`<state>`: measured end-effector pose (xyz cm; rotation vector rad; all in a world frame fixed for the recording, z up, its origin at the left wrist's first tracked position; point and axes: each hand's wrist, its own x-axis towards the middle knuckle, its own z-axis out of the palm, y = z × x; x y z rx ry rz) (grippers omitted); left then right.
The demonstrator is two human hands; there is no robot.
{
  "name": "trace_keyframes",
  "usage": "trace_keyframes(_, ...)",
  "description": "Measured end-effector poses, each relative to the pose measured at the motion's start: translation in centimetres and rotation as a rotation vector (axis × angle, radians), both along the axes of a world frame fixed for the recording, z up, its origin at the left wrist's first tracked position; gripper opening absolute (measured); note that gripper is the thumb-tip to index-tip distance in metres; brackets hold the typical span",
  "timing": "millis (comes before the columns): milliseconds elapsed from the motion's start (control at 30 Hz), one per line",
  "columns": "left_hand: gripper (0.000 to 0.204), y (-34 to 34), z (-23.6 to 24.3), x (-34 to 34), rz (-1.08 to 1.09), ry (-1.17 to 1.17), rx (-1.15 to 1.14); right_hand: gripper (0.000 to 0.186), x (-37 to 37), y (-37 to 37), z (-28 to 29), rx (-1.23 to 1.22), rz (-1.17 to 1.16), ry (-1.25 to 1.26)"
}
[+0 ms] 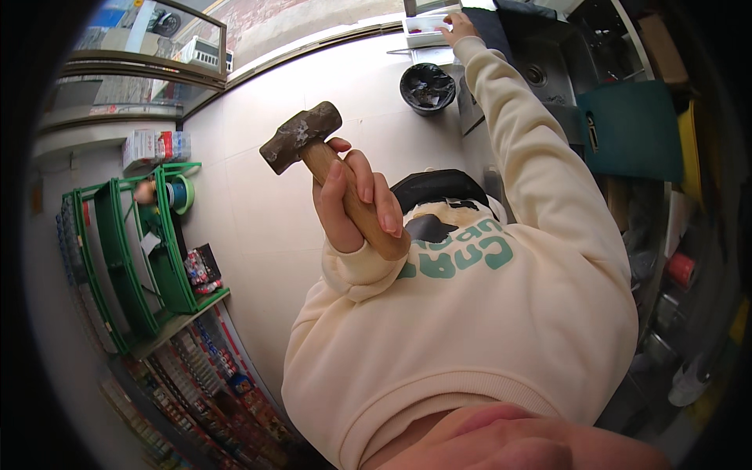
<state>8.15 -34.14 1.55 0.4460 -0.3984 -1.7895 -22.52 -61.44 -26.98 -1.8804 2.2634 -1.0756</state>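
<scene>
My left hand is wrapped round the wooden handle of a hammer. The hammer is raised in front of my chest, its dark, worn steel head tilted up and to the left. Far off at the top, my right arm reaches out, and my right hand is at a small white tray. Its fingers are bent together over the tray's right end; whatever lies between them is too small to make out.
A black-lined bin stands on the pale tiled floor below the tray. To the right are a metal sink and a dark green board. Green shelves line the left, with packed goods beneath. A glass door is at upper left.
</scene>
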Motion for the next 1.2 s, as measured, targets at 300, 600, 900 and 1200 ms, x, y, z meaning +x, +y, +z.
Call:
trace_keyframes(300, 0.024, -1.8, -0.7, -1.8, -0.051, -0.010, 0.012, 0.032, -3.7, 0.6, 1.3, -0.297, -0.029, -0.117)
trace_keyframes(600, 0.028, 0.5, 0.1, -6.9, -0.406, -0.126, -0.018, 0.015, -0.8, 19.8, 20.3, -0.365, 0.057, -0.753)
trace_keyframes(900, 0.036, 7.8, 0.7, -10.6, -1.062, -0.139, -0.156, 0.021, 6.1, 44.3, 29.4, -0.738, -0.009, -0.424)
trace_keyframes(1200, 0.055, 16.7, 0.5, -11.4, -1.355, -0.176, -0.433, 0.025, 9.4, 56.0, 30.5, -0.738, -0.304, -0.173)
